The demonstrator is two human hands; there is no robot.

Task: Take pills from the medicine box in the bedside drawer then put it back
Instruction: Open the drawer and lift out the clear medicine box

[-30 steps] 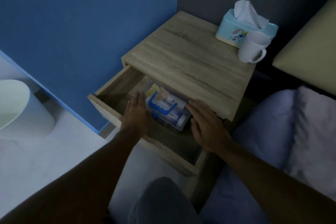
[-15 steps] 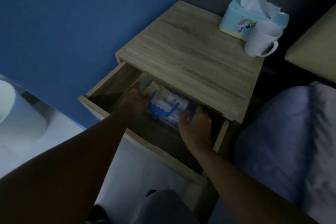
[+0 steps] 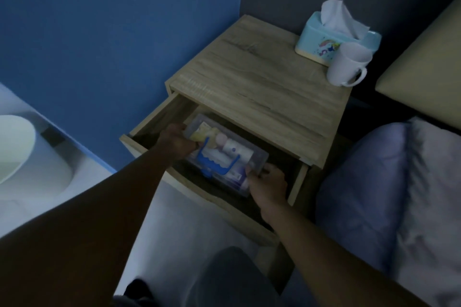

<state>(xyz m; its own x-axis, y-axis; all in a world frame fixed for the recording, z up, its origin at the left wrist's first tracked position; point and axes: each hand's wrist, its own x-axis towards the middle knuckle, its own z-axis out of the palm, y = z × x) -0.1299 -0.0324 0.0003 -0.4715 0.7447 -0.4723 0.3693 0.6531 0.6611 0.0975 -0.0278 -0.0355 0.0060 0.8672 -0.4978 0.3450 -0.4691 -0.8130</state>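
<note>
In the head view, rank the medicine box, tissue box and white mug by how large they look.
1. medicine box, clearly the largest, held at its two ends by the left hand and right hand.
2. tissue box.
3. white mug.
The tissue box is partly hidden behind the mug, and the medicine box is nearer the camera.

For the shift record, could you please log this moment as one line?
stage: lifting box | left hand: grip on clear plastic medicine box | right hand: grip on box | open wooden bedside drawer

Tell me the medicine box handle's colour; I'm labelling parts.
Blue, on the clear medicine box's handle, seen in the head view.
</note>
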